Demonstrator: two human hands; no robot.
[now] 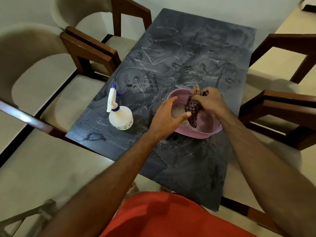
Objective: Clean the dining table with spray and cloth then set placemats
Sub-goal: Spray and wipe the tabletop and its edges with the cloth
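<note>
A dark grey dining table (pixel 196 53) carries pale soapy streaks over most of its top. On its near half stands a pink plastic basket-bowl (pixel 200 133). My right hand (pixel 211 101) is shut on a dark checked cloth (pixel 192 109) that hangs over the bowl's inside. My left hand (pixel 168 117) hovers over the bowl's left rim with fingers spread, its thumb reaching toward the cloth and holding nothing. A white spray bottle (pixel 119 115) with a blue nozzle stands upright on the table, to the left of the bowl. No placemats are in view.
Wooden chairs with beige cushions flank the table: two on the left (pixel 56 86) and two on the right (pixel 277 79). A small puddle (pixel 94 136) lies near the table's left front corner. My red shirt (pixel 162 218) fills the bottom edge.
</note>
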